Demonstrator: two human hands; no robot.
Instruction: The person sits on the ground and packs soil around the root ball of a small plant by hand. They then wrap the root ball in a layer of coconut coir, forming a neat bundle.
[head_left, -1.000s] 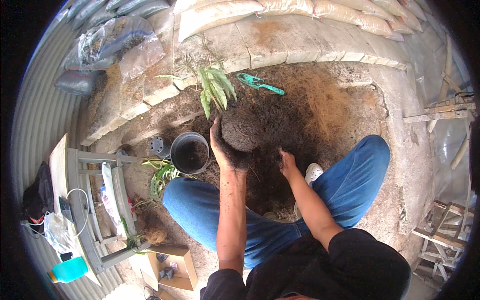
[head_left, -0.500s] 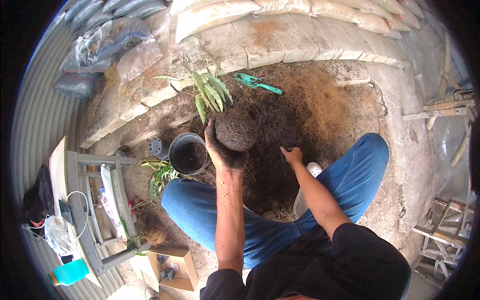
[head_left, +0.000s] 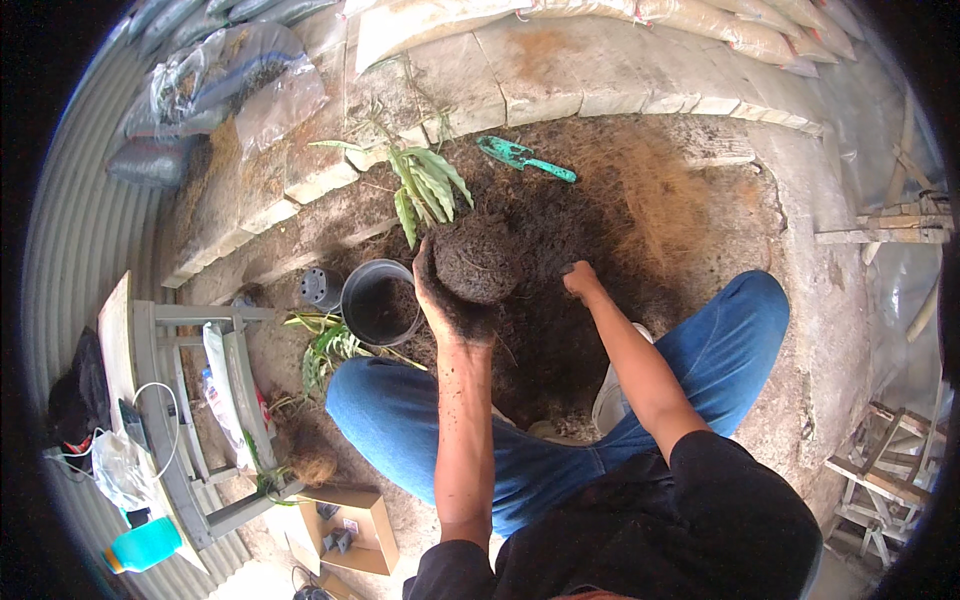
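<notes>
My left hand (head_left: 455, 305) cups a plant's round, dark root ball (head_left: 480, 262) from the left and below, its palm blackened with soil. The potted-type plant's long green leaves (head_left: 428, 185) point away from me, lying past the far left side of the ball. To the right, my right hand (head_left: 580, 280) is over the heap of dark potting soil (head_left: 548, 335), fingers curled in and fingertips dark. Whether soil is pinched in them is hidden. A black plastic pot (head_left: 382, 302) with some soil inside stands left of my left wrist.
A teal hand trowel (head_left: 527, 158) lies beyond the root ball, near brown fibre (head_left: 655, 210). A small black pot (head_left: 320, 288) and another leafy plant (head_left: 332, 348) are at the left. A grey table frame (head_left: 215, 400) and an open cardboard box (head_left: 360, 535) stand nearer me. Filled sacks (head_left: 590, 18) line the back.
My right hand has shifted slightly away from me and its fingers have curled in. My left hand still supports the root ball. The whole view has moved a little.
</notes>
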